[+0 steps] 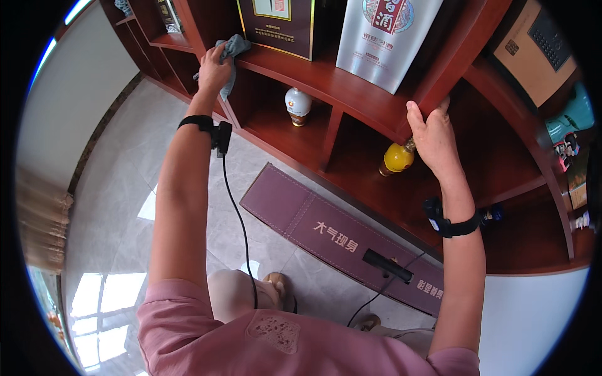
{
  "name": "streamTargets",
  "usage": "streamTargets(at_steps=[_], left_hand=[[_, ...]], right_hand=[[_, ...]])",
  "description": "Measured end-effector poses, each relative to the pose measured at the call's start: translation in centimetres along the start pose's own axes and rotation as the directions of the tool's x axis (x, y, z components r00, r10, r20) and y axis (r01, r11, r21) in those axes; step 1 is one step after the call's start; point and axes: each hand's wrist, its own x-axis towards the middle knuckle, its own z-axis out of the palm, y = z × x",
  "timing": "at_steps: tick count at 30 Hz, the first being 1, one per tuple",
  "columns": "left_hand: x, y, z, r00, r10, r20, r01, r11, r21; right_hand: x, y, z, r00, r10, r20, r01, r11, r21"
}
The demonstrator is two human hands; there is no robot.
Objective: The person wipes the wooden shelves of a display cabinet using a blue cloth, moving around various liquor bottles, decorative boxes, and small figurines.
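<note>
My left hand holds a grey-blue cloth against the left end of a reddish-brown wooden shelf, beside a dark boxed carton with a gold edge. Part of the cloth hangs down below the hand. My right hand grips the upright divider of the shelving, thumb on its near side; its other fingers are partly hidden behind the wood. Between the hands a silver liquor box stands on the shelf. Just below the right hand sits a yellow bottle in a lower compartment.
A white bottle stands in the lower left compartment. A long purple carton bearing writing lies on the tiled floor by the cabinet. At the right are a tan box and a teal vase. A black cable hangs from the left wrist.
</note>
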Motion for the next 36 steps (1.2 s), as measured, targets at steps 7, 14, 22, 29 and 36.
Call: streamTargets(at_steps=[7, 14, 22, 29, 36], left_hand=[[-7.4, 12.6, -0.8, 0.950, 0.311, 0.020, -0.300, 0.929, -0.216], [-17.5, 27.4, -1.9, 0.746, 0.660, 0.083, -0.503, 0.641, -0.580], [-10.0, 17.8, -1.4, 0.903, 0.424, 0.073, -0.378, 0.863, -0.335], [-1.6, 3.9, -1.0, 0.996, 0.062, 0.057, -0.048, 0.975, -0.219], [-7.5, 10.1, 2.1, 0.989, 0.015, -0.144, -0.055, 0.959, -0.278]], right_hand=[[0.0, 0.1, 0.2, 0.998, 0.045, -0.045, -0.045, 0.999, 0.005], [0.0, 0.6, 0.5, 0.997, 0.048, -0.056, -0.049, 0.999, -0.011], [0.0, 0.3, 0.2, 0.997, 0.012, -0.070, -0.014, 1.000, -0.021], [0.0, 0.5, 0.6, 0.996, -0.001, -0.086, 0.002, 1.000, 0.015], [-0.2, 0.2, 0.8, 0.995, 0.041, -0.096, -0.041, 0.999, 0.005]])
